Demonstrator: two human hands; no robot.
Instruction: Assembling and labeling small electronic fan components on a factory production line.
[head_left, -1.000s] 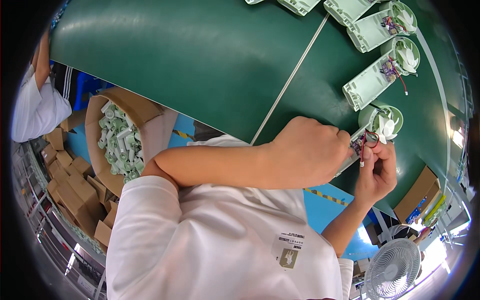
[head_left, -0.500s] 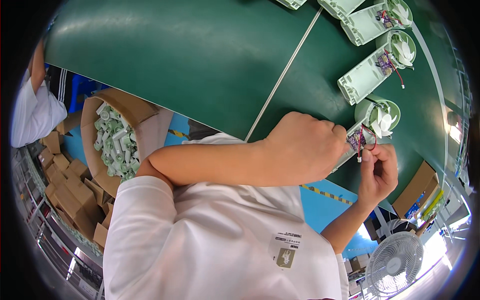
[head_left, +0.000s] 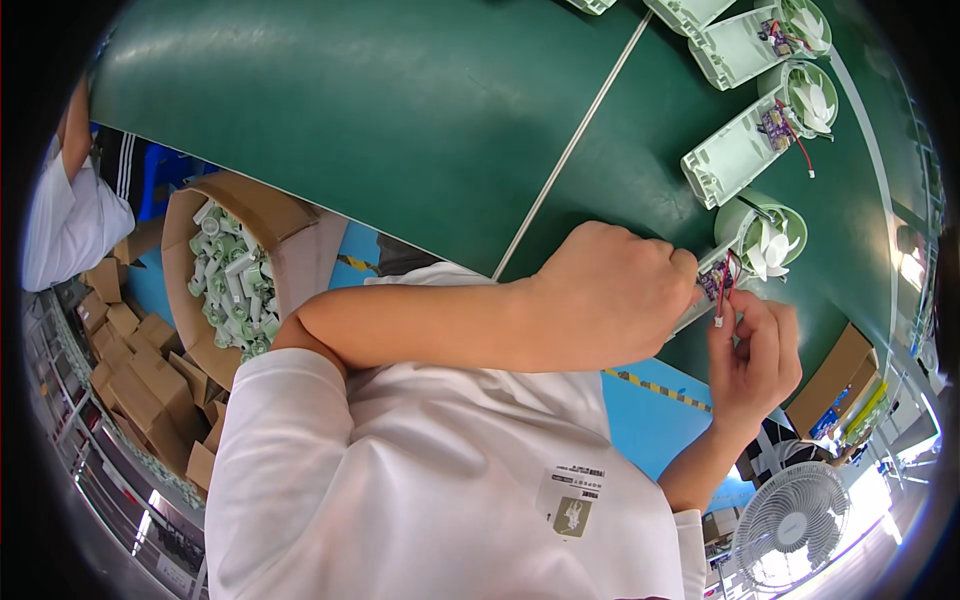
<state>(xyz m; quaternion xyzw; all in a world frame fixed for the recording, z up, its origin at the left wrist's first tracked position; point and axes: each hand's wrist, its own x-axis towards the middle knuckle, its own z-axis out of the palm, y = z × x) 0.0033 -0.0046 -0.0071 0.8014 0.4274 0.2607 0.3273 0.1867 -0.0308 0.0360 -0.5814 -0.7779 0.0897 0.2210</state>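
Fan housing (head_left: 733,222): light green, open shell, on right near part of green worktable (head_left: 400,150); round end far, long body runs near-left, partly hidden by left hand
White impeller (head_left: 768,250): inside round end of housing
Circuit board (head_left: 712,280): purple, in housing, between the two hands
Red-and-black wires (head_left: 722,298): by the board, white plug (head_left: 718,322) at the end, just beside right thumb
Left hand (head_left: 615,295): back up, fingers curled over near part of housing, knuckles next to board; fingertips hidden, cannot tell if clamped on it
Right hand (head_left: 757,350): near right of housing, thumb and forefinger close together at the wires; cannot tell if a wire is pinched
Other fan housings (head_left: 735,165): row along far right of table, same green, some with impeller, board and wires showing; farthest cut off by view
Open carton (head_left: 312,250): left of person, below table, full of small green and white parts (head_left: 235,280)
Brown cartons (head_left: 150,390): heaped, far left
Pedestal fan (head_left: 793,528): grey, near right
Co-worker (head_left: 75,235): far left at table, white top
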